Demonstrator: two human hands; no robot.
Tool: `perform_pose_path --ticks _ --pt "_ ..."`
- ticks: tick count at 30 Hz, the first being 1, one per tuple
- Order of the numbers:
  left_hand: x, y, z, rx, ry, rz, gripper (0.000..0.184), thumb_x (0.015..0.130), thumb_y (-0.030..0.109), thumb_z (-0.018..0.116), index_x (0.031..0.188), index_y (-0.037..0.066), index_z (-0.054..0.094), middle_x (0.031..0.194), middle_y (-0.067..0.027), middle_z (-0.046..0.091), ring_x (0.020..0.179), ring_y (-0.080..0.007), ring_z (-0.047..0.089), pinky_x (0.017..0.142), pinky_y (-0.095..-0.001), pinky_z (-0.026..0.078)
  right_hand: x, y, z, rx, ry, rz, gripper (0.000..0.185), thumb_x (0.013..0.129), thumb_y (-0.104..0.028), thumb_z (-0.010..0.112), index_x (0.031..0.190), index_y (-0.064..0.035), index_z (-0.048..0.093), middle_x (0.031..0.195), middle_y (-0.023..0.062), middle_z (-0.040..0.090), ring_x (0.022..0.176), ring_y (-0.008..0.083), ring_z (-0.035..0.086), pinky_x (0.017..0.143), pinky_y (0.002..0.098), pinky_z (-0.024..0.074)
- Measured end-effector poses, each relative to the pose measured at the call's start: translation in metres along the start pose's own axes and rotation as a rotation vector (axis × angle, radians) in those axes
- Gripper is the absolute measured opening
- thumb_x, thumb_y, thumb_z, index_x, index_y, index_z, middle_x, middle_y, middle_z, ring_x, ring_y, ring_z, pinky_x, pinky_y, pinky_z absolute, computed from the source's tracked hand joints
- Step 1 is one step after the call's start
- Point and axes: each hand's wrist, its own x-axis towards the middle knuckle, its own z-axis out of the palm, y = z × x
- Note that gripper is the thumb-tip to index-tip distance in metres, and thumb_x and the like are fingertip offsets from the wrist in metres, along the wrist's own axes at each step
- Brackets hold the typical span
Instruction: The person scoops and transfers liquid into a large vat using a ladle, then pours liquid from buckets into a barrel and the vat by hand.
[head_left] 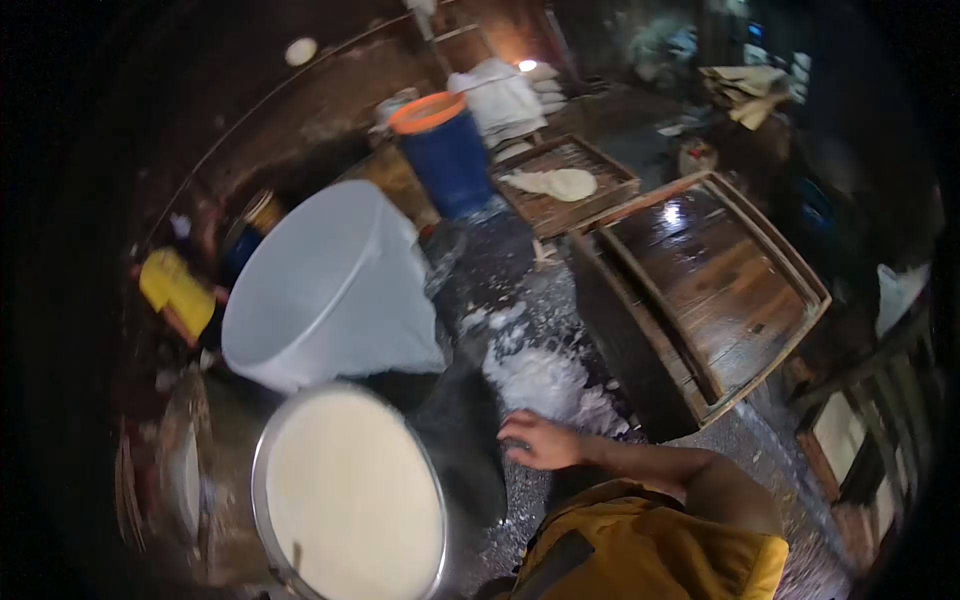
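Note:
My right hand (543, 441) reaches in from the lower right, past my yellow shirt (650, 548). Its fingers are loosely bent and a little apart, with nothing visible in them. Just left of it stands a round metal vat (436, 490) filled with creamy white liquid (355, 495). A thin stick-like piece shows near the liquid's lower left edge. Behind the vat is a large white tub (395, 300), its outer side slightly blurred. White foam (545, 380) lies on the wet floor beyond my hand. My left hand is out of view.
A wet wooden tray table (715, 280) stands to the right. Behind it, a smaller wooden tray (610, 180) holds a pale, flat piece (565, 184). A blue barrel (445, 165) with an orange rim stands farther back. At far left is a person in a yellow shirt (180, 290).

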Motion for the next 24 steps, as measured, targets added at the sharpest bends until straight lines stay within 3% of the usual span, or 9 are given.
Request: perform_pose_path --ticks 5,7,12,13,14,17,20,22,24 --pt "0.031 -0.051 0.081 0.317 -0.252 -0.143 0.036 0.088 0.023 0.051 0.115 0.0 0.054 0.106 -0.0141 0.062 0.098 -0.0263 0.06 0.09 -0.0413 0.045 -0.045 0.026 -0.156 -0.411 0.513 0.269 0.032 0.081 -0.014 0.067 0.11 -0.0027 0.057 0.106 0.0197 0.055 0.101 0.0391 0.054 0.087 0.0459 0.0453" --pt "0.048 -0.059 0.098 0.413 -0.316 -0.133 0.035 0.087 0.023 0.052 0.113 -0.001 0.055 0.104 -0.0143 0.062 0.098 -0.0263 0.06 0.09 -0.0416 0.045 -0.068 0.024 -0.188 -0.526 0.632 0.504 0.034 0.08 -0.017 0.068 0.109 -0.0022 0.057 0.105 0.0208 0.055 0.101 0.0387 0.054 0.087 0.0461 0.0452" --pt "0.19 -0.045 0.171 0.367 -0.368 0.207 0.034 0.086 0.021 0.054 0.109 -0.003 0.058 0.101 -0.0148 0.063 0.098 -0.0264 0.06 0.092 -0.0422 0.044 -0.133 0.036 -0.212 -0.838 0.78 1.013 0.041 0.08 -0.029 0.068 0.107 0.0 0.058 0.104 0.0232 0.058 0.099 0.0397 0.056 0.086 0.0459 0.0458" --pt "0.208 -0.001 0.19 0.328 -0.408 0.263 0.032 0.086 0.019 0.055 0.109 -0.003 0.058 0.1 -0.0146 0.064 0.096 -0.0262 0.06 0.091 -0.0397 0.045 -0.143 0.037 -0.208 -0.799 0.753 1.107 0.042 0.08 -0.032 0.068 0.106 0.0001 0.058 0.102 0.0233 0.059 0.097 0.0403 0.057 0.086 0.046 0.046" --pt "0.198 0.104 0.206 0.288 -0.45 0.318 0.031 0.087 0.017 0.056 0.109 -0.004 0.058 0.099 -0.0143 0.064 0.094 -0.0259 0.061 0.089 -0.0373 0.045 -0.151 0.04 -0.201 -0.755 0.727 1.2 0.044 0.08 -0.036 0.067 0.105 0.0001 0.059 0.1 0.0234 0.06 0.095 0.0408 0.058 0.086 0.0461 0.0462" --pt "0.275 0.166 0.287 -0.053 -0.54 0.454 0.028 0.089 0.015 0.057 0.11 -0.002 0.058 0.099 -0.0109 0.064 0.091 -0.0218 0.061 0.086 -0.0325 0.047 -0.148 0.037 -0.183 -0.691 0.599 1.4 0.052 0.08 -0.048 0.065 0.1 0.0 0.06 0.092 0.0224 0.063 0.088 0.0416 0.061 0.084 0.0467 0.0473" --pt "0.276 0.286 0.339 -0.196 -0.712 0.615 0.027 0.089 0.014 0.058 0.111 -0.002 0.058 0.099 -0.0088 0.065 0.09 -0.0161 0.061 0.081 -0.0298 0.049 -0.134 0.05 -0.165 -0.829 0.699 1.468 0.053 0.078 -0.05 0.065 0.094 0.0005 0.061 0.096 0.0226 0.062 0.091 0.0405 0.061 0.083 0.0452 0.0483" --pt "0.302 0.319 0.393 -0.317 -0.88 0.527 0.033 0.086 0.013 0.063 0.115 -0.002 0.058 0.1 -0.0112 0.066 0.088 -0.0165 0.063 0.079 -0.032 0.051 -0.121 0.053 -0.166 -0.889 0.747 1.51 0.053 0.076 -0.05 0.067 0.093 0.0004 0.062 0.096 0.022 0.062 0.092 0.0392 0.06 0.083 0.0437 0.0488" --pt "0.279 0.396 0.399 -0.031 -0.871 0.92 0.042 0.083 0.014 0.068 0.12 -0.001 0.056 0.102 -0.015 0.066 0.089 -0.0223 0.065 0.08 -0.0331 0.051 -0.108 0.048 -0.17 -0.777 0.766 1.597 0.052 0.075 -0.048 0.069 0.097 -0.0015 0.062 0.097 0.0214 0.061 0.093 0.0378 0.061 0.083 0.0443 0.0487"
